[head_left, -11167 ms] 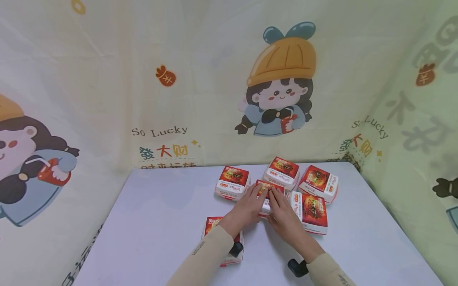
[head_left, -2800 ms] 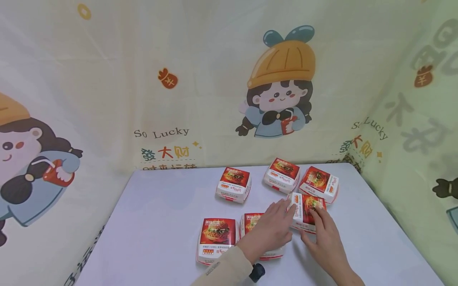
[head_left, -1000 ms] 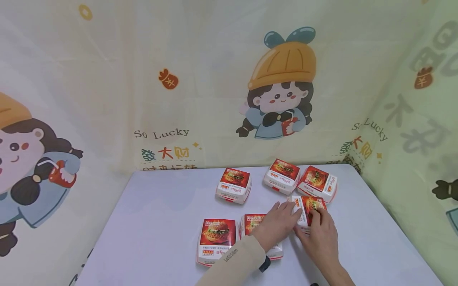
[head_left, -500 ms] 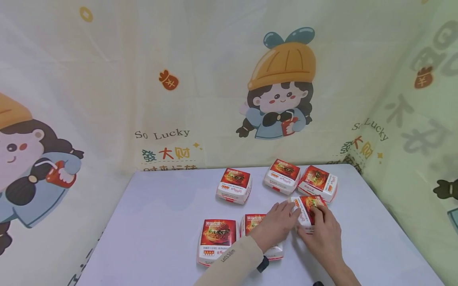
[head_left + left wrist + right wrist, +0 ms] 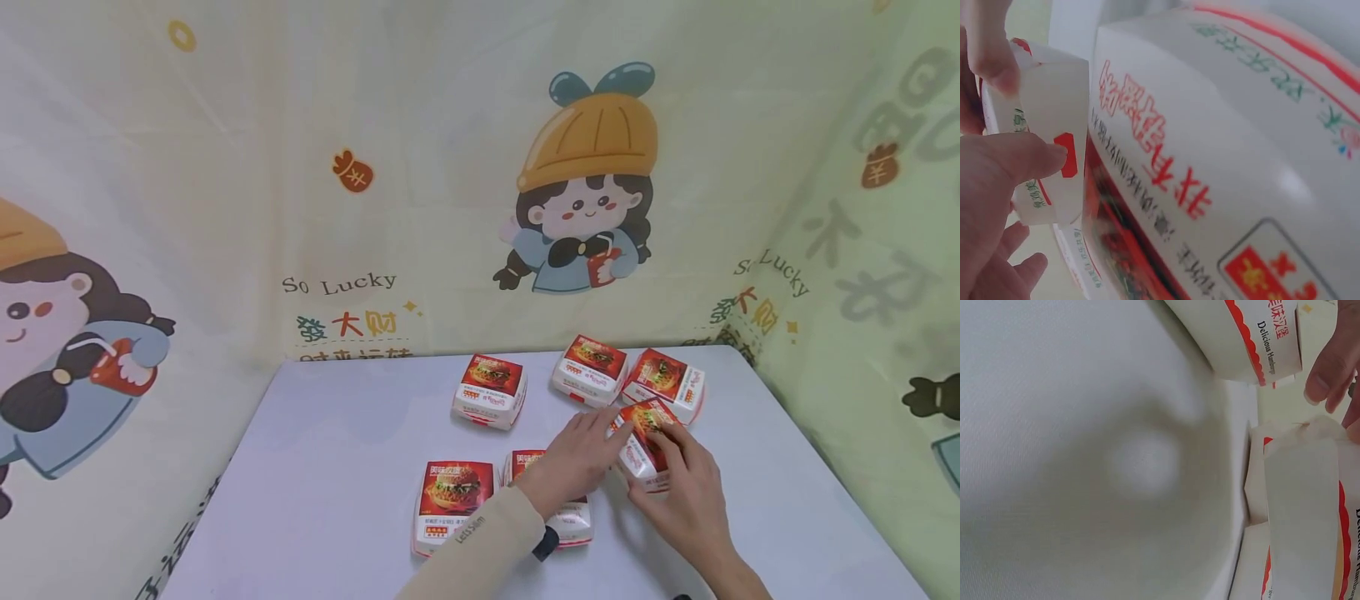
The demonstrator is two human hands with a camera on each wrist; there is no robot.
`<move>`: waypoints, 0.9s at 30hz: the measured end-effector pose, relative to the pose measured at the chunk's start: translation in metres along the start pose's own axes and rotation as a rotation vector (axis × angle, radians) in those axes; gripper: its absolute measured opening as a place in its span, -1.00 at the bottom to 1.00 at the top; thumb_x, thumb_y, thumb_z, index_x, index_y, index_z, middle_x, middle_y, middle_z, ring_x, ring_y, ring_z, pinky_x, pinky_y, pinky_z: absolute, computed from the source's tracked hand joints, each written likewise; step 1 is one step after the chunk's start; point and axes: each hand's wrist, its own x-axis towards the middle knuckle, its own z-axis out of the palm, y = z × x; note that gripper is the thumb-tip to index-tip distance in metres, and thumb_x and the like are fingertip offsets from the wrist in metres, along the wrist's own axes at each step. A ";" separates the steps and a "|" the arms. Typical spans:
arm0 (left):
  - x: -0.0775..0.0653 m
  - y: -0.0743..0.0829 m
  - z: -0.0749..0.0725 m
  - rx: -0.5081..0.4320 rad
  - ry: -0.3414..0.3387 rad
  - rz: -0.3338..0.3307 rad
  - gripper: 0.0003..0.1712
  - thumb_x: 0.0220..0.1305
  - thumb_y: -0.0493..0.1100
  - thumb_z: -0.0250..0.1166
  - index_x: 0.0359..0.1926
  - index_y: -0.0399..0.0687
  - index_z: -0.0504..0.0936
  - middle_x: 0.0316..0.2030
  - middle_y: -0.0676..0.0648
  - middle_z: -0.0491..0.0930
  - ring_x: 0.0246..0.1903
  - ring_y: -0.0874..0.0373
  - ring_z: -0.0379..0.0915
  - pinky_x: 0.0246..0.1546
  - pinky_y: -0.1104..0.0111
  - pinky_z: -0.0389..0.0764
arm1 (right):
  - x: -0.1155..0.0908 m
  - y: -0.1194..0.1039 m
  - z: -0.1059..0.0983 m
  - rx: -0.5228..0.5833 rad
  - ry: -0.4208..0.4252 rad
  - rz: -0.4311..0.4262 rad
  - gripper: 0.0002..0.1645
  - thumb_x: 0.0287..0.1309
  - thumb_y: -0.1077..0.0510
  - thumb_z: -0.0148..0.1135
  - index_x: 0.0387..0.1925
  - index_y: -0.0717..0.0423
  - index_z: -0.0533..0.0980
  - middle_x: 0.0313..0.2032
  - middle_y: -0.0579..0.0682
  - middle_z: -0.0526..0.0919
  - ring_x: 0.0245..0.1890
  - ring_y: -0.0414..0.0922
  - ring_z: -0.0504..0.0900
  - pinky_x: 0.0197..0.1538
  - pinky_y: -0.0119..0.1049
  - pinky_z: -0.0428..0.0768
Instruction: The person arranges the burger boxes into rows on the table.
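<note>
In the head view, a red and white hamburger box [image 5: 641, 458] sits between both hands, turned at an angle to the table's edges. My right hand [image 5: 690, 496] grips its right side, thumb on the near side and fingers over the top. My left hand [image 5: 573, 458] holds its left side. The left wrist view has the left thumb [image 5: 1029, 156] on the red tab of the box's side wall. Under the left hand and sleeve, a second hamburger box [image 5: 576, 525] is partly hidden. Beside it stands another hamburger box [image 5: 453, 492], its burger picture upright. Whether the held box is lifted, I cannot tell.
Across the far part of the white table [image 5: 315, 467] stand a hamburger box [image 5: 489, 392] left of centre, one [image 5: 591, 371] near the back edge and one [image 5: 666, 379] at an angle just behind the held box. A printed cloth [image 5: 435, 200] hangs behind.
Since the oldest frame, the box then under both hands has come to the near row beside the left one. Lately the hands have turned another box counterclockwise, its text side swinging toward the near edge.
</note>
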 end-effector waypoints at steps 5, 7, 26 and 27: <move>0.002 -0.002 -0.001 -0.042 -0.015 -0.010 -0.13 0.36 -0.03 0.27 0.55 0.26 0.02 0.54 0.04 -0.02 0.50 0.15 0.02 0.48 0.37 0.19 | 0.001 0.001 -0.002 0.019 0.001 -0.044 -0.14 -0.39 0.06 0.53 0.09 0.25 0.49 0.22 0.24 0.44 0.17 0.19 0.37 0.18 0.06 0.27; 0.002 -0.004 -0.002 -0.048 -0.014 0.000 -0.07 0.33 -0.02 0.31 0.56 0.27 -0.02 0.54 0.04 -0.04 0.50 0.16 0.01 0.48 0.38 0.18 | 0.001 0.001 -0.003 0.026 0.002 -0.055 -0.14 -0.38 0.04 0.52 0.09 0.24 0.50 0.23 0.24 0.44 0.18 0.18 0.36 0.25 -0.03 0.25; -0.003 -0.015 -0.008 -0.133 0.011 0.110 0.13 0.20 0.01 0.42 0.58 0.32 -0.14 0.58 0.09 -0.20 0.54 0.16 -0.13 0.36 0.50 0.33 | 0.000 0.000 -0.008 0.107 -0.013 -0.189 -0.22 -0.03 -0.21 0.28 0.14 0.21 0.52 0.25 0.22 0.45 0.20 0.12 0.34 0.43 -0.63 -0.05; -0.004 -0.015 -0.007 -0.143 0.011 0.110 0.13 0.20 0.01 0.42 0.58 0.33 -0.14 0.58 0.09 -0.20 0.54 0.16 -0.14 0.35 0.51 0.34 | 0.000 0.000 -0.009 0.109 -0.017 -0.190 -0.22 -0.06 -0.17 0.32 0.14 0.21 0.52 0.25 0.22 0.45 0.21 0.12 0.34 0.44 -0.63 -0.05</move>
